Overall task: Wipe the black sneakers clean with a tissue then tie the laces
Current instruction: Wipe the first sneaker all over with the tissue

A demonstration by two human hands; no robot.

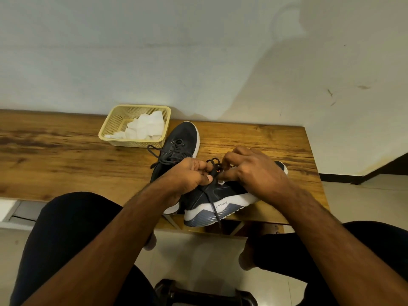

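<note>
Two black sneakers with white soles sit on the wooden table (pixel 55 151). The far sneaker (pixel 181 138) points toward the wall, its laces lying loose. The near sneaker (pixel 220 199) lies tilted at the table's front edge, its sole facing me. My left hand (pixel 187 175) and my right hand (pixel 251 171) are together above it, each pinching part of its black lace (pixel 213 167), which forms small loops between the fingers. One lace end hangs down over the sole. White crumpled tissues (pixel 143 127) lie in a basket.
A cream plastic basket (pixel 110 127) stands on the table near the wall, left of the far sneaker. The table's right end is at about (pixel 311 162). My knees are below the front edge. A dark dumbbell (pixel 205 294) lies on the tiled floor.
</note>
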